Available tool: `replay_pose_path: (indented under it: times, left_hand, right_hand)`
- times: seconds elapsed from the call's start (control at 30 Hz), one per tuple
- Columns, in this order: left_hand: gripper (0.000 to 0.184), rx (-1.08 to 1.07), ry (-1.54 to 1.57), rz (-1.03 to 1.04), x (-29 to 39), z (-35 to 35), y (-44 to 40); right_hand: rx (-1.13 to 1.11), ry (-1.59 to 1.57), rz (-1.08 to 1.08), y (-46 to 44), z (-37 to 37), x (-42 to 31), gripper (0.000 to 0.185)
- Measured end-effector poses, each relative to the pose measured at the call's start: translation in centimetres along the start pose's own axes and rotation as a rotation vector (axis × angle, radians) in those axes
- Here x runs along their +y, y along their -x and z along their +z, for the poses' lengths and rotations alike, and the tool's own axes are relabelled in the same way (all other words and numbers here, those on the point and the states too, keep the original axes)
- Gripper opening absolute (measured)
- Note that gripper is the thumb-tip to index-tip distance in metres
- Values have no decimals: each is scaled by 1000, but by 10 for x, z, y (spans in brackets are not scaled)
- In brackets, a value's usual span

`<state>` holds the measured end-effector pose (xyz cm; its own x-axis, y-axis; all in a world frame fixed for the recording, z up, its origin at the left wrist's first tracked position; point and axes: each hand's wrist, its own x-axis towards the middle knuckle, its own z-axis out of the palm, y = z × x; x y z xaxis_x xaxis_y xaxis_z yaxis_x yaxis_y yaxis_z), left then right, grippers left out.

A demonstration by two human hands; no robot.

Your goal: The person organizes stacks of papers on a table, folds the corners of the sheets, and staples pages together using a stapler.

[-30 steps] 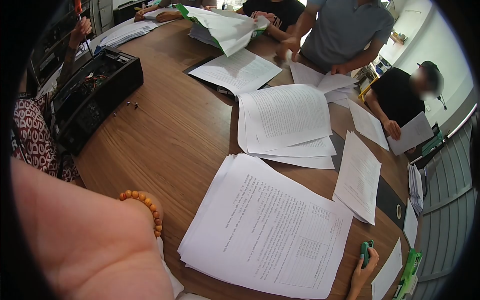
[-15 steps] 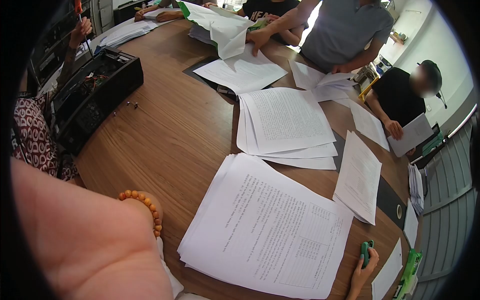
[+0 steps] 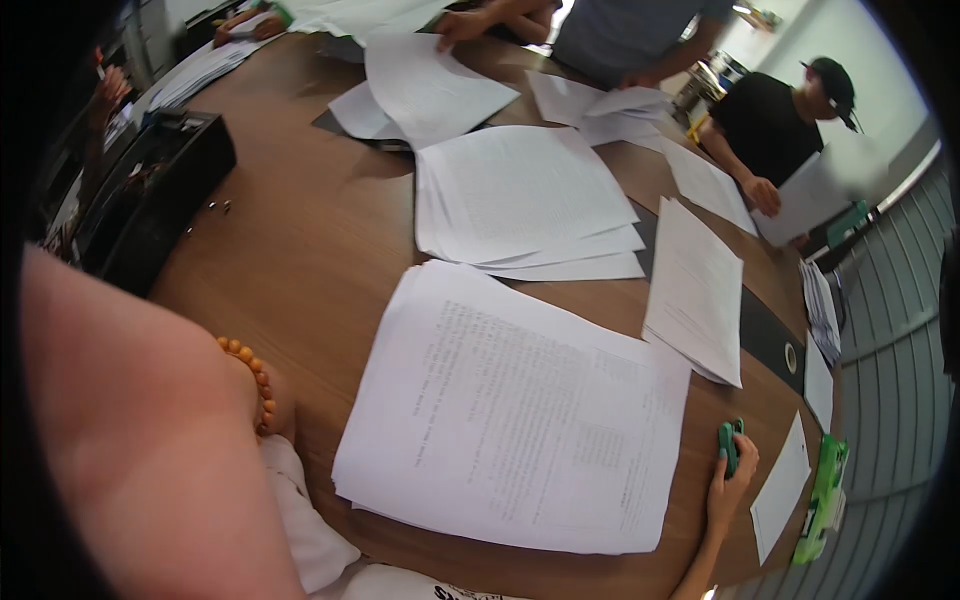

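Very near the camera, bare skin of my left hand or arm [image 3: 150, 430] fills the lower left. An orange bead bracelet [image 3: 260, 378] shows at its edge, and the fingers are out of sight. At the lower right, my right hand [image 3: 735, 475] is closed around a small green device, seemingly a stapler [image 3: 729, 449], on the table. Between them lies a thick stack of printed sheets [image 3: 520, 410], slightly fanned at its left edge. A narrower pile [image 3: 695, 295] rests beyond its right corner. Farther back, more printed sheets [image 3: 525, 200] are spread in a loose pile.
An open black computer case [image 3: 150, 200] stands at the left, near small screws [image 3: 222, 207]. Co-workers sit or stand around the wooden table [image 3: 300, 240]; one in a black cap [image 3: 830, 85] holds papers. A tape roll [image 3: 790, 357] and green package [image 3: 822, 500] are at the right.
The view has shifted, so the table items appear higher and farther left. At the back, a co-worker's hand has lifted a sheet from the far papers. My right hand still holds the green device.
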<state>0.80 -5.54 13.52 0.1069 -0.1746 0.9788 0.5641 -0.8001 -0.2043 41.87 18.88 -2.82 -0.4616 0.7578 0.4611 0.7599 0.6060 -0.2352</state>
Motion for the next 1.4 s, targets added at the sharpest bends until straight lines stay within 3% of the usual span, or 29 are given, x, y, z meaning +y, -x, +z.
replay_pose_path:
  times: [0.2,0.37,0.4,0.47,0.53,0.6,0.63,0.7,0.73,0.8,0.9,1.0,1.23,1.4]
  left_hand:
    - [69,-287,-25,-145,-29,-12,-11]
    - [58,-457,-214,-511,-71,49,39]
    - [56,-579,-271,-562,-77,55,48]
    - [43,-750,-9,-920,-85,75,70]
    - [44,-950,141,-1172,-91,88,96]
    - [42,-1044,174,-1224,-91,100,113]
    - [42,-1125,189,-1289,-92,105,116]
    - [41,-1198,191,-1343,-93,118,116]
    - [40,-1247,185,-1407,-93,125,116]
    - [44,-1292,244,-1429,-100,139,116]
    - [47,-1287,308,-1506,-107,154,123]
    - [47,-1248,321,-1520,-110,162,137]
    - [45,-1275,256,-1433,-102,165,124]
    - [41,-1226,393,-1434,-103,163,134]
  right_hand:
    - [28,-12,-8,-1,0,0,30]
    - [25,-49,-17,2,-3,-1,32]
    - [47,-47,9,2,-3,-1,32]
    - [141,-8,-23,3,-4,-5,33]
    - [183,-12,13,1,-12,-16,33]
    - [189,-592,187,-3,-18,-33,33]
    - [202,-595,205,-3,-12,-37,33]
    - [-17,-1429,487,-1,1,-46,40]
    - [-3,-1431,499,1,4,-56,40]
    - [-218,-1721,758,0,7,-79,51]
    - [-379,-1828,829,-9,6,-95,56]
    - [-515,-1713,842,-21,-2,-103,56]
    - [-536,-1652,672,-33,-6,-106,58]
    - [-522,-1638,597,-33,9,-104,42]
